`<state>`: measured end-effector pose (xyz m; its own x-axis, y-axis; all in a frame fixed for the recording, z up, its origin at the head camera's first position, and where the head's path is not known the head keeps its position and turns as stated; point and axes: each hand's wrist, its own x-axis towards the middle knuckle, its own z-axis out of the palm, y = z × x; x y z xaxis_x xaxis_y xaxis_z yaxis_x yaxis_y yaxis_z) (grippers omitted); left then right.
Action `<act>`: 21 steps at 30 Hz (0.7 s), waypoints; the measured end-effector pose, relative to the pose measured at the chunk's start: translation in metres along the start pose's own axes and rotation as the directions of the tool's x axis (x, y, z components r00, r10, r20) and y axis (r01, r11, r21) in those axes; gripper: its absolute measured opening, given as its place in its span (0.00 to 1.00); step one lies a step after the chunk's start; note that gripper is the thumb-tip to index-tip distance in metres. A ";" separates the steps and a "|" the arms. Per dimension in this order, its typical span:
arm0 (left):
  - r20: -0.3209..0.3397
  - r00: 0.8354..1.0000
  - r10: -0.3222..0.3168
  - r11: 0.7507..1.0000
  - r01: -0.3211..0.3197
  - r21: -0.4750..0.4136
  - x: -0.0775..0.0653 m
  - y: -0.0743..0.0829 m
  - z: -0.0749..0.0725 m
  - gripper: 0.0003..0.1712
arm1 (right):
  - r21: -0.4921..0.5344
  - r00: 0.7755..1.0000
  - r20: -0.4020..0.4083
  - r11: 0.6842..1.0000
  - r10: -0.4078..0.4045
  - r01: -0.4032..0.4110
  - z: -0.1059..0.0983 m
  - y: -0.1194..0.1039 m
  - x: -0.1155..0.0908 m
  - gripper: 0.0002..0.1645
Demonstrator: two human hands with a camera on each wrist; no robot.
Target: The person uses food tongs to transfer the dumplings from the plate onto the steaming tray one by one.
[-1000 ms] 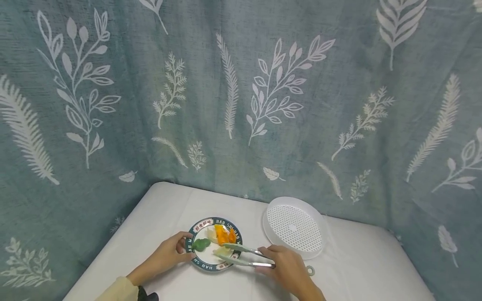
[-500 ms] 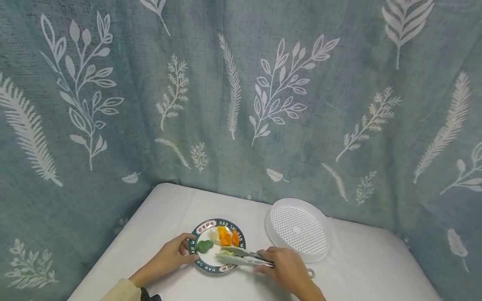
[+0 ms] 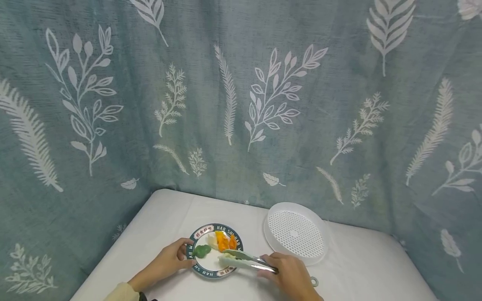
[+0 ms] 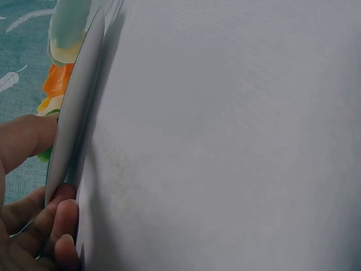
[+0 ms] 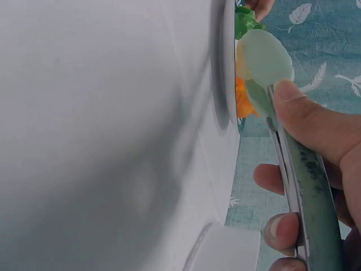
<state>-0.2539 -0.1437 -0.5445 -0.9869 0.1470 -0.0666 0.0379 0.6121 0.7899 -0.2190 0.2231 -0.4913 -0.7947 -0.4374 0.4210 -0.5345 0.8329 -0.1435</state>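
Observation:
My left hand [image 3: 170, 261] pinches the left rim of a round plate [image 3: 209, 274] with a dark green lettered border. In the left wrist view, the thumb lies over the rim and the other fingers [image 4: 66, 217] curl beneath it. Green tongs [image 3: 251, 263] with metal arms are gripped in my right hand [image 3: 288, 271]. Their tips close around a pale yellow dumpling-like piece [image 3: 227, 256] at the plate's right side, largely hidden by them. Also on the plate lie a green piece [image 3: 202, 251], orange pieces [image 3: 222, 241] and another pale piece [image 3: 212, 240].
Behind my right hand stands a round white steamer tray [image 3: 295, 234] with a perforated base. The tongs' ring end [image 3: 314, 281] shows beyond that hand. A leaf-patterned curtain [image 3: 241, 104] hangs behind the white table [image 3: 177, 205].
The tongs' tips have come closer together around the pale yellow piece. My left hand keeps its hold on the plate. The head view has shifted slightly.

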 end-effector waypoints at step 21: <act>-0.002 0.998 -0.057 0.998 0.057 0.007 0.001 0.003 -0.001 0.41 | 0.031 0.978 -0.071 0.981 0.194 -0.193 -0.023 0.019 -0.014 0.31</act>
<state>-0.2549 -0.1424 -0.5415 -0.9878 0.1102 -0.1103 -0.0174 0.6253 0.7802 -0.2118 0.2526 -0.4796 -0.8611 -0.2420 0.4472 -0.3801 0.8905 -0.2500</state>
